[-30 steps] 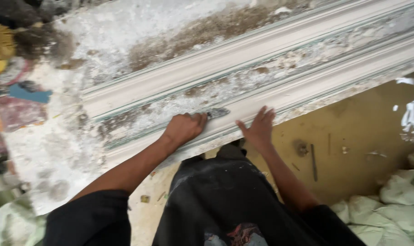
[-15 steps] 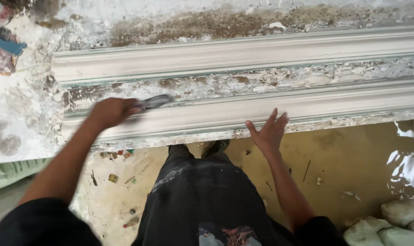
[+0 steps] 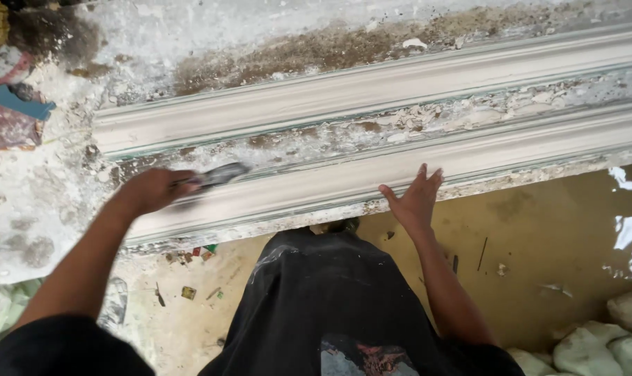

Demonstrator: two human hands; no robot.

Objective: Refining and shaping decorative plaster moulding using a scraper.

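- Left hand (image 3: 151,191) grips a scraper (image 3: 217,175), blade flat in the plaster moulding's (image 3: 372,87) groove.
- Right hand (image 3: 415,199), fingers spread, steadies the edge beneath; firm pressure suits.

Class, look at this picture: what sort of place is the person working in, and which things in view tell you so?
Probably a plaster-casting workshop: a long white cornice moulding lies on a plaster-crusted bench, the left hand works it with a scraper, and white sacks sit on the dusty floor.
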